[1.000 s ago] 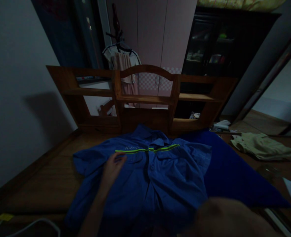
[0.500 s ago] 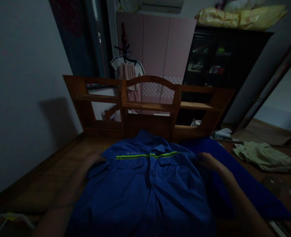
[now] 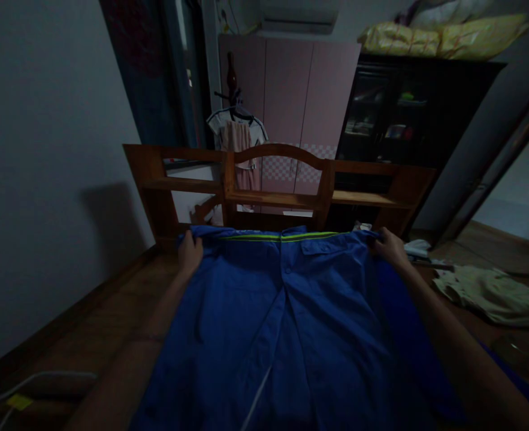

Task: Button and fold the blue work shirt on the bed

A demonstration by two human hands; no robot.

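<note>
A blue work shirt with a yellow-green stripe across the chest is stretched between my two hands. At the shirt's upper left corner, my left hand is closed around the fabric. My right hand grips the opposite upper corner. The top edge is raised off the bed and the front hangs down toward me, with the buttoned placket in the middle. The collar is mostly folded back out of sight, and the lower part runs out of the picture. Behind the shirt on the right, a brighter blue cloth lies partly covered.
A wooden headboard with shelves stands just beyond the shirt. Light-coloured folded clothing lies at the right, near a glass bowl. A white cable crosses the lower left. A wall rises on the left.
Both hands have lifted the shirt's shoulder ends up from the bed. The chest stripe has risen and tilted away, and the collar has dropped mostly out of view.
</note>
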